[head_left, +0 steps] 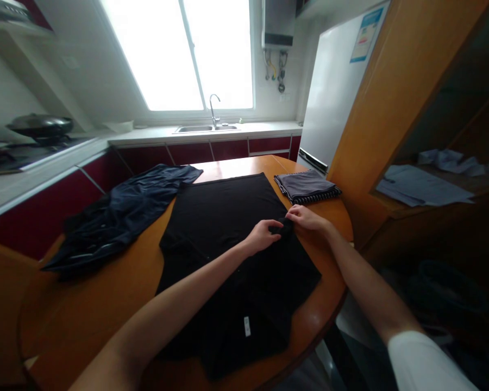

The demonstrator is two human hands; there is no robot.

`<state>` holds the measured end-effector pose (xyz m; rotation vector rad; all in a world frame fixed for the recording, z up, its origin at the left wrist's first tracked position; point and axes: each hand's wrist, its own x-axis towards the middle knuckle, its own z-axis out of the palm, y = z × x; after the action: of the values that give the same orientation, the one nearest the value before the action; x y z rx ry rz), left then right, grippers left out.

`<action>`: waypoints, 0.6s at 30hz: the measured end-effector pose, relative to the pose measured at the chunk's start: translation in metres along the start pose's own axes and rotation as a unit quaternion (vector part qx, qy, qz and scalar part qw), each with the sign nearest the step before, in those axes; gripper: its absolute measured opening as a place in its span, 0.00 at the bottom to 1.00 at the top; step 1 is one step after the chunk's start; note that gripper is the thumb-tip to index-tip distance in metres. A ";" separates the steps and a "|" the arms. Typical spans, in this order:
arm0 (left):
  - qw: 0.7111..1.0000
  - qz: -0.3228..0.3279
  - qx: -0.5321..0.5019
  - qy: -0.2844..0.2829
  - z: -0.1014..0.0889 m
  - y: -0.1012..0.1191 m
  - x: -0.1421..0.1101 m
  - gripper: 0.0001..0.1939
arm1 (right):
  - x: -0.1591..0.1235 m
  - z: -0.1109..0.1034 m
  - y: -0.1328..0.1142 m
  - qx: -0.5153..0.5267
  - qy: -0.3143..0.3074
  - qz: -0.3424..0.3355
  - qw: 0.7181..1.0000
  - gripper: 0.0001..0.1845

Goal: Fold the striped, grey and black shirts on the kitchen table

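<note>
A black shirt lies spread over the wooden table, its small white label showing at the near end. My right hand pinches the shirt's right edge between thumb and fingers. Close beside it, my left hand reaches across the shirt and grips a bunched bit of the same cloth. The fingertips of both hands are only a short way apart. My left forearm hides part of the shirt's middle.
The round wooden table carries a crumpled dark blue garment at left and folded grey cloth at back right. Beyond stand a counter with a sink, a white fridge and a lidded pan. Papers lie on a shelf at right.
</note>
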<state>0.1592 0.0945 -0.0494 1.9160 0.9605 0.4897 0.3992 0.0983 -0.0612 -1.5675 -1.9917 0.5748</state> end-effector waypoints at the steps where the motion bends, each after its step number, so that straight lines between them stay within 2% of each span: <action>1: 1.000 0.014 0.008 0.009 -0.001 0.001 0.001 0.21 | -0.001 0.000 0.003 -0.011 0.001 0.009 1.000 0.16; 5: 0.992 0.104 0.049 0.059 -0.004 0.001 0.004 0.21 | 0.000 0.002 0.014 -0.033 0.013 0.023 0.999 0.13; 7: 0.990 0.112 0.065 0.062 -0.004 -0.003 0.005 0.21 | 0.002 0.004 0.019 -0.025 0.022 0.016 0.999 0.13; 12: 0.997 0.024 0.071 0.028 -0.005 -0.009 0.014 0.26 | 0.004 0.009 0.029 0.064 0.055 -0.028 0.996 0.15; 18: 0.989 -0.075 -0.119 0.051 0.000 0.009 0.050 0.32 | 0.004 0.010 0.035 0.109 0.067 -0.064 0.990 0.17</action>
<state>0.1941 0.1312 -0.0441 1.6057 1.0540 0.5914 0.4180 0.1101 -0.0895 -1.3032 -1.8457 0.5977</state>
